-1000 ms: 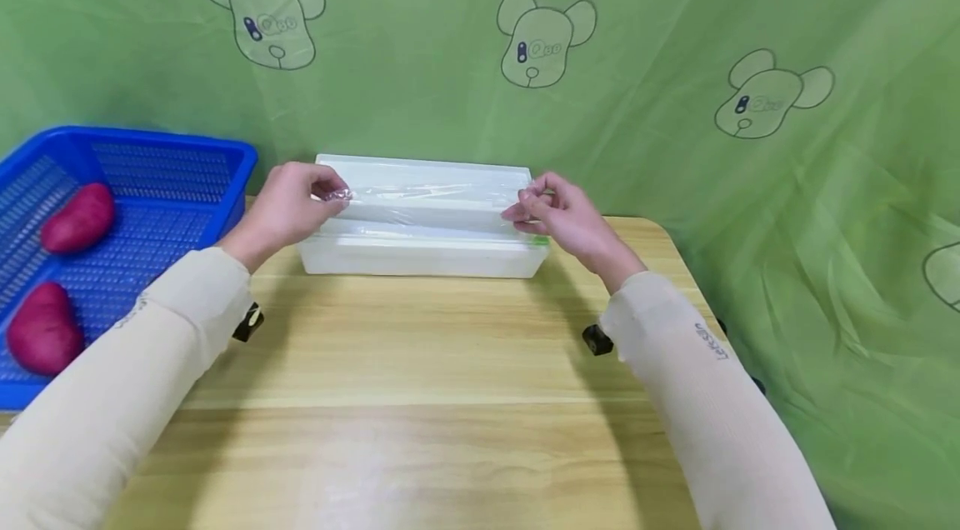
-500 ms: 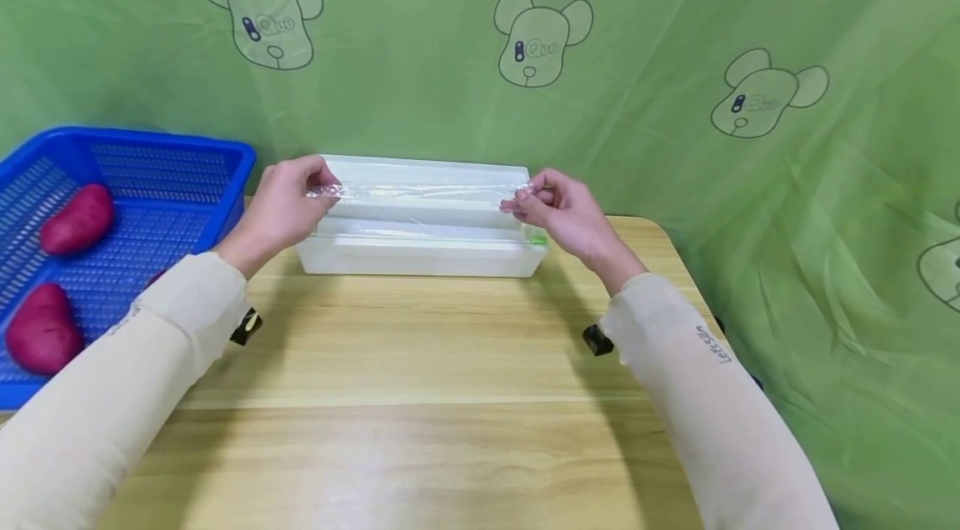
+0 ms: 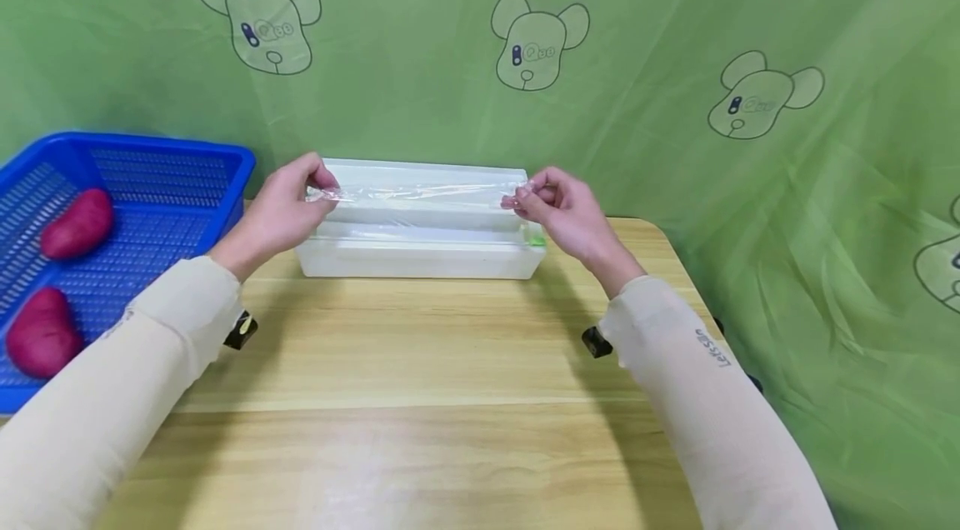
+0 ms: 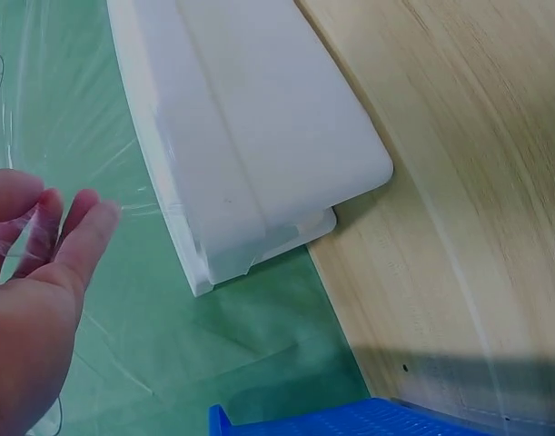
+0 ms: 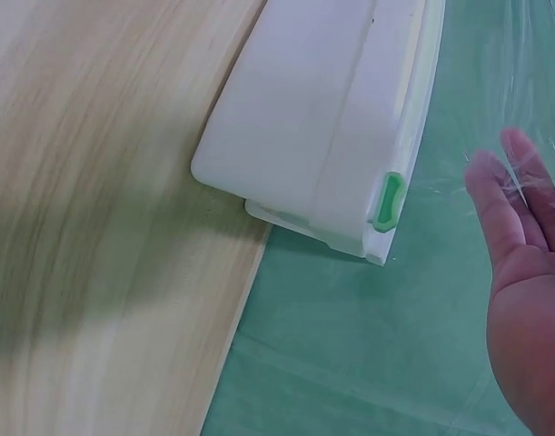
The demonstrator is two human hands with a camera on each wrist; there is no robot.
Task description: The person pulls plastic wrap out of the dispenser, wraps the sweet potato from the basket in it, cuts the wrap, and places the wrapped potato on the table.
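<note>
The left hand [image 3: 281, 205] pinches the left corner of a sheet of clear cling film [image 3: 420, 193] between thumb and fingertips. The right hand [image 3: 562, 213] pinches the right corner of the same sheet in the same way. The film is stretched taut between the two hands, raised just above a white plastic film dispenser box [image 3: 420, 251].

The dispenser box stands at the far edge of the wooden counter [image 3: 420, 363], against the green cartoon-printed backdrop [image 3: 675, 30]. Its lid is raised behind the stretched film. A small green slider tab [image 3: 537, 240] sits at the right end of the box, just below the right hand.

In the left wrist view, the left hand [image 4: 32, 300] appears at the lower left with creased film against its fingertips [image 4: 86, 227]; the left end of the box [image 4: 250, 136] lies beside it. In the right wrist view, the right hand [image 5: 527, 300] appears at the right edge with film across its fingers [image 5: 509, 195]; the green tab [image 5: 387, 201] is visible on the box end [image 5: 322, 118].

A blue mesh basket [image 3: 172, 180] stands at the left of the counter, well apart from the box. It holds two purple-red sweet potatoes, one farther [image 3: 77, 223] and one nearer [image 3: 41, 333]. Both forearms are covered by beige sleeves [image 3: 705, 397].
</note>
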